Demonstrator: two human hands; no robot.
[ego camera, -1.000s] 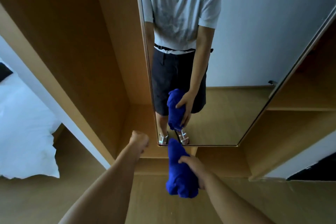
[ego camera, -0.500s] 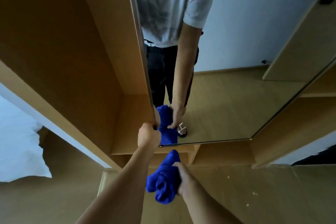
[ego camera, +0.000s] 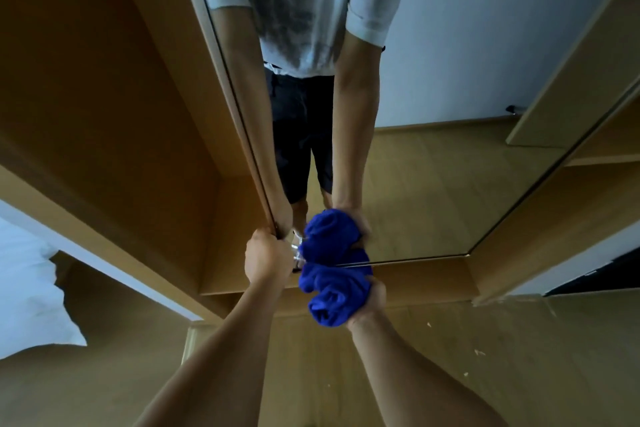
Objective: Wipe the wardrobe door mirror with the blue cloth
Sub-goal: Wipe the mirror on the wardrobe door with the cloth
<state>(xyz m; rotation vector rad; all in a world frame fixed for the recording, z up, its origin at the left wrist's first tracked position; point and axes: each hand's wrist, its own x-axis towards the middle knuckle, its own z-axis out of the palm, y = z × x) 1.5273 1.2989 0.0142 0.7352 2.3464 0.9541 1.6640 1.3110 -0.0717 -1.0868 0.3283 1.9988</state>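
**Both hands at the mirror's bottom corner**

I see the left hand (ego camera: 268,260) curled tight round the lower left edge of the door (ego camera: 242,121), fingers wrapped over the edge near the bottom corner. Right hand (ego camera: 372,298) grips the cloth (ego camera: 332,291), bunched into a blue wad, fingers mostly hidden behind it. Top of the wad meets the mirror (ego camera: 433,191) right at its bottom edge, just beside the left hand; cloth and its reflection join there. Glass reflects the person's shirt, dark shorts and both forearms. Open wardrobe (ego camera: 114,121) interior to the left of the door, wooden floor (ego camera: 467,374) below, white bedding (ego camera: 31,298) at far left.
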